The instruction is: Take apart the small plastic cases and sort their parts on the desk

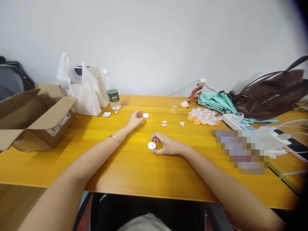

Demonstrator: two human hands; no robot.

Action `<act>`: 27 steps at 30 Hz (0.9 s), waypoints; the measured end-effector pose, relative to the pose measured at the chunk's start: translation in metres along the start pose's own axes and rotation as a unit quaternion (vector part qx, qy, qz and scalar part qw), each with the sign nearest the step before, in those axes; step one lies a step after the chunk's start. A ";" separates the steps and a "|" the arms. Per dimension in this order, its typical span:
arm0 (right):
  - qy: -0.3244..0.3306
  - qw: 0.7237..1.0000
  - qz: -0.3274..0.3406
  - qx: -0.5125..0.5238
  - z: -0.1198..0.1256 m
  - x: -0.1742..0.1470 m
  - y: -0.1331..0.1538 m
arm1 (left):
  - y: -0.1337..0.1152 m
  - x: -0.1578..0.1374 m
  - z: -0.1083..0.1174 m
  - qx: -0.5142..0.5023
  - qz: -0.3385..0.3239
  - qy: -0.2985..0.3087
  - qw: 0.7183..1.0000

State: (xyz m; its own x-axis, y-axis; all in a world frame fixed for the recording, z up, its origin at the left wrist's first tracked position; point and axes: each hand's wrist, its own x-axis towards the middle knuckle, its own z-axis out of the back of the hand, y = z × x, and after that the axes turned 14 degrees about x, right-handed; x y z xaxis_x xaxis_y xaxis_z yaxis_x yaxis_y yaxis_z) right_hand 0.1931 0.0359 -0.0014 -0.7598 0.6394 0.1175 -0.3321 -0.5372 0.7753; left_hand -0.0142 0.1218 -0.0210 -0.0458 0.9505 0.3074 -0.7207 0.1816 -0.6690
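Observation:
My left hand [136, 120] is stretched forward over the table, its thumb and fingertips closed at the left edge of a small white disc [145, 115]. Nearer to me, my right hand [167, 144] grips a larger white round piece [151, 145] between thumb and fingers. This piece has a slightly raised middle. Beyond the right hand lie small white openwork pieces [164, 123], with another white openwork piece [182, 124] to their right. A clear ring-like piece [173, 110] is farther back.
An open cardboard box [38, 118], plastic bag [84, 96] and water bottle [112, 91] stand left. At right are a brown bottle [196, 92], clear cups with orange bases [204, 116], green cloth [216, 101], a brown bag [271, 93] and white cables.

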 end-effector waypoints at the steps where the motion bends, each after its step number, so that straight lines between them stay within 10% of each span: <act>1: 0.001 1.000 -0.001 0.002 0.000 0.000 0.000 | 0.000 -0.008 0.005 0.002 -0.001 -0.002 1.000; 12: 0.011 1.000 0.020 0.004 0.002 0.002 -0.003 | -0.040 -0.096 0.046 0.021 -0.243 0.249 0.937; 27: -0.023 0.999 0.022 -0.027 -0.005 0.007 -0.002 | -0.061 -0.115 0.034 0.270 -0.191 0.152 0.931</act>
State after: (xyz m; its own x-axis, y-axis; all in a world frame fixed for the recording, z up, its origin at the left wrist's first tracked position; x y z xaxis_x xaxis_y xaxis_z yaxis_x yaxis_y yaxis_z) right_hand 0.1860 0.0386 -0.0052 -0.7488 0.6378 0.1805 -0.3292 -0.5942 0.7339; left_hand 0.0114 -0.0068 0.0076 0.4236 0.8853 0.1919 -0.8911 0.4454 -0.0876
